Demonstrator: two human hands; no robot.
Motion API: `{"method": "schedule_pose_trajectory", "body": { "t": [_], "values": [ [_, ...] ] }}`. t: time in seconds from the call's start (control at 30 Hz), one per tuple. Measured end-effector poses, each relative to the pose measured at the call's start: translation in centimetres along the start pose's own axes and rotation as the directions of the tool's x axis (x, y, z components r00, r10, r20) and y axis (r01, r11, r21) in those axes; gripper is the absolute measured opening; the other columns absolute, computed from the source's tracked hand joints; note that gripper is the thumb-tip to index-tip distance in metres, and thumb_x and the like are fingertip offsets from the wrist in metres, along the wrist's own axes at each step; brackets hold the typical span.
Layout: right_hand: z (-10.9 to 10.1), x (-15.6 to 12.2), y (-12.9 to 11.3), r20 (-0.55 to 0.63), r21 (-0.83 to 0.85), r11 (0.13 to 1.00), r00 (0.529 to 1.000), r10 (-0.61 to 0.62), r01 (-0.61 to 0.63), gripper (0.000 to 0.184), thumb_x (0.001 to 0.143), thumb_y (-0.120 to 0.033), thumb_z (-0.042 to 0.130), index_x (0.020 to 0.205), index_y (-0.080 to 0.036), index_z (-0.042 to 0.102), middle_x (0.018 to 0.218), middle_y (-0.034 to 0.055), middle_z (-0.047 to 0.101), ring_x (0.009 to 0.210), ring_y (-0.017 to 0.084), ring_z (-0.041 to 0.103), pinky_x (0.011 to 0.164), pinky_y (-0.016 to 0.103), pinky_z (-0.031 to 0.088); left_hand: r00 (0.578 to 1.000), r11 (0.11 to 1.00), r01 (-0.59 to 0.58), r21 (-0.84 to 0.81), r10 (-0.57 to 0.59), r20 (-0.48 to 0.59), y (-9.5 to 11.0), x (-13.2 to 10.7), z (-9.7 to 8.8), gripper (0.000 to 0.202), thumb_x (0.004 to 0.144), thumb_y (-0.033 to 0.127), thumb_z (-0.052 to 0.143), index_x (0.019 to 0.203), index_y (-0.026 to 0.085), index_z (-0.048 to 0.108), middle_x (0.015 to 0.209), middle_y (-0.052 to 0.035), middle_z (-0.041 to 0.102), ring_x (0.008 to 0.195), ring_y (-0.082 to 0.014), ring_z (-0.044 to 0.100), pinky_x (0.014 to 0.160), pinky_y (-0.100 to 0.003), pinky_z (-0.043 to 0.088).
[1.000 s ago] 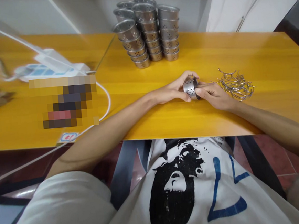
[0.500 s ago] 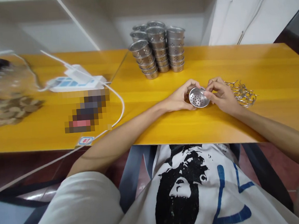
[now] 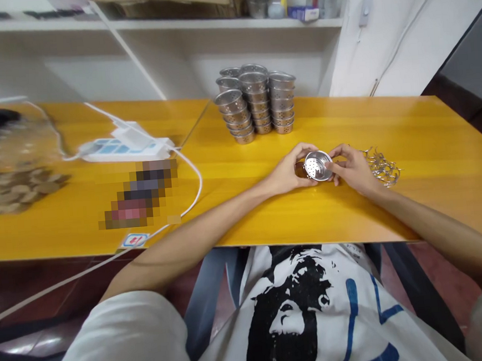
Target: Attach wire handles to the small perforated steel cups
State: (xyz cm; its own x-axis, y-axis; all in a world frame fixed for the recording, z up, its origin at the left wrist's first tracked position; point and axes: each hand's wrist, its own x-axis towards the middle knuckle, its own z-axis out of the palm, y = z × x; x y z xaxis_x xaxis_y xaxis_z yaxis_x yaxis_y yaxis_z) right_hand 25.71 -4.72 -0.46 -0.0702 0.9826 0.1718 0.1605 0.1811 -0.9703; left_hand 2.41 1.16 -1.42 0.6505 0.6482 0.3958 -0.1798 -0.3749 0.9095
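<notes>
A perforated metal cup (image 3: 317, 166) sits between the person's 2 hands over the yellow table (image 3: 294, 216), tilted so that its round mouth faces the viewer and the holes in its base show; whether it touches the tabletop I cannot tell. Taking that cup as the centre of the dial, the left hand (image 3: 287, 170) holds it from 9 o'clock, its grip curved around the side, with fingers near 12 and the thumb near 7. The right hand (image 3: 359, 168) comes in from 3 o'clock, thumb and fingers drawn narrowly together at the rim, the thumb lying over the edge; I cannot tell whether a small piece is pinched between them. Just beyond this hand, also at 3 o'clock, lies a loose heap of thin curved metal wires (image 3: 385, 169), partly behind the knuckles. Near 11 o'clock, well apart from the hands, stand several stacks of similar cups (image 3: 259, 104), nested upright with their rims up. A white power strip (image 3: 155, 149) with a plug in it lies between 9 and 10 o'clock, and its white cable (image 3: 201, 179) loops toward the left forearm. A small label (image 3: 135, 240) is at the table edge near 8 o'clock, and a blurred pile of tan pieces (image 3: 20, 192) lies far off at 9.
</notes>
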Motion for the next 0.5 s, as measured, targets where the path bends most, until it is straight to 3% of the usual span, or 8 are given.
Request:
{"method": "schedule_pose_trajectory", "body": {
  "t": [0.1, 0.2, 0.3, 0.43, 0.5],
  "values": [
    [-1.4, 1.9, -0.6, -0.025, -0.125, 0.992, 1.000, -0.002, -0.001, 0.045, 0.078, -0.040, 0.099, 0.096, -0.023, 0.062, 0.078, 0.0000, 0.073, 0.050, 0.016, 0.068, 0.042, 0.026, 0.053, 0.999, 0.999, 0.036, -0.028, -0.036, 0.027, -1.0, 0.0, -0.2, 0.111, 0.070, 0.021, 0.101, 0.166, 0.026, 0.046, 0.155, -0.0197, 0.069, 0.148, -0.0365, 0.065, 0.129, -0.055, 0.044],
    [-3.6, 6.8, -1.7, -0.147, -0.232, 0.971, 0.989, 0.030, -0.064, 0.028, 0.078, -0.014, 0.092, 0.088, -0.021, 0.066, 0.076, 0.0031, 0.075, 0.050, 0.017, 0.067, 0.047, 0.030, 0.054, 0.991, 0.996, 0.093, 0.002, -0.092, -0.096, -2.1, 0.0, -0.7, 0.120, 0.068, 0.021, 0.101, 0.172, 0.028, 0.042, 0.163, -0.0228, 0.062, 0.154, -0.0390, 0.060, 0.131, -0.061, 0.043],
    [-5.9, 13.4, -2.5, -0.382, -0.219, 0.941, 0.910, 0.161, -0.258, 0.023, 0.084, -0.001, 0.082, 0.092, -0.017, 0.068, 0.070, 0.0045, 0.072, 0.053, 0.018, 0.068, 0.056, 0.033, 0.061, 0.983, 0.989, 0.133, 0.062, -0.124, -0.134, -2.5, -0.1, -1.2, 0.105, 0.070, 0.022, 0.100, 0.164, 0.022, 0.052, 0.157, -0.0228, 0.067, 0.147, -0.0357, 0.065, 0.132, -0.061, 0.043],
    [-8.0, 20.8, -1.4, -0.547, -0.212, 0.925, 0.822, 0.156, -0.316, 0.019, 0.100, 0.000, 0.066, 0.116, -0.009, 0.062, 0.087, 0.0035, 0.072, 0.054, 0.008, 0.065, 0.064, 0.026, 0.057, 0.996, 0.984, 0.080, 0.158, -0.074, -0.041, -2.1, -0.3, -1.3, 0.076, 0.081, 0.024, 0.095, 0.150, 0.019, 0.062, 0.142, -0.0176, 0.076, 0.138, -0.0301, 0.071, 0.132, -0.055, 0.045],
    [-8.5, 23.3, 0.0, -0.564, -0.206, 0.922, 0.810, 0.163, -0.329, 0.015, 0.105, -0.004, 0.062, 0.120, -0.007, 0.061, 0.091, 0.0026, 0.071, 0.055, 0.007, 0.065, 0.065, 0.025, 0.057, 0.998, 0.979, 0.064, 0.196, -0.057, -0.038, -1.9, -0.5, -1.1, 0.068, 0.086, 0.025, 0.092, 0.148, 0.018, 0.063, 0.140, -0.0178, 0.077, 0.136, -0.0302, 0.071, 0.130, -0.055, 0.047]
  ]
}}
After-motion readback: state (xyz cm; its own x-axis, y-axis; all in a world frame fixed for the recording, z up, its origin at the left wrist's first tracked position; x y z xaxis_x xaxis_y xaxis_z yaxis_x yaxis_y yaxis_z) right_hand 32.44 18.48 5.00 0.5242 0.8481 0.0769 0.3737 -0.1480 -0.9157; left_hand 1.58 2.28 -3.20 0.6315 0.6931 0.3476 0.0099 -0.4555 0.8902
